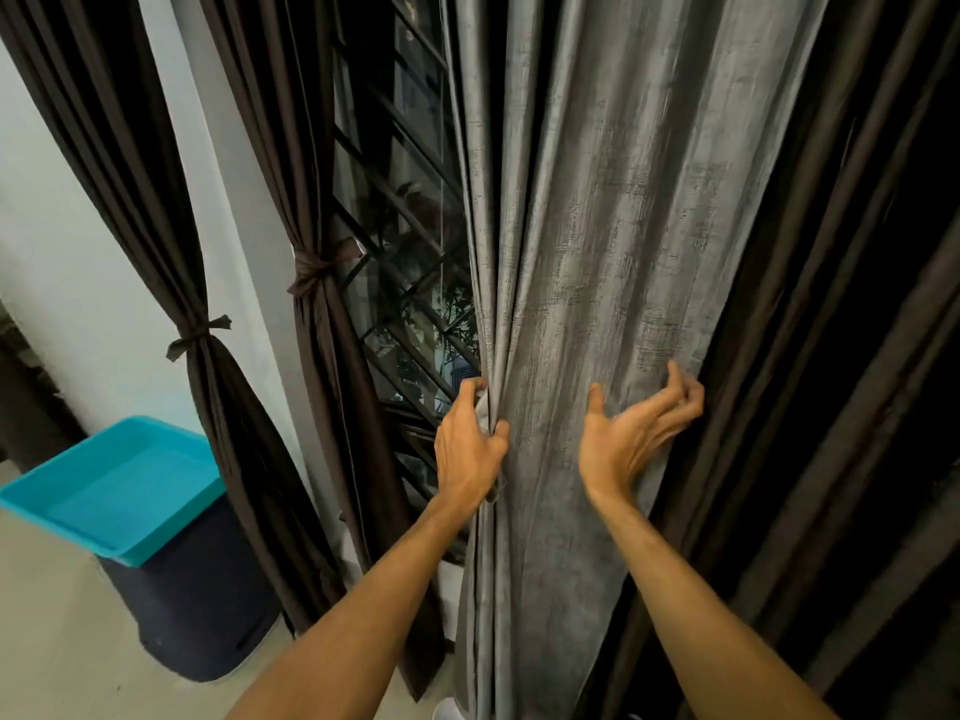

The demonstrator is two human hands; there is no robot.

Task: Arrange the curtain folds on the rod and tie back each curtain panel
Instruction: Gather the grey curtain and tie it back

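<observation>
Hands on grey curtain (597, 226). Left hand (470, 449) at its gathered left edge, fingers curled tight round the folds. Right hand (623, 439) at its right edge, thumb spread wide, fingers (680, 402) half bent against cloth; grip unclear. Left of curtain: grille (395, 200), near panel (332, 356) and far panel (104, 122), both tied; blue tray (130, 485) on bin (197, 589).
</observation>
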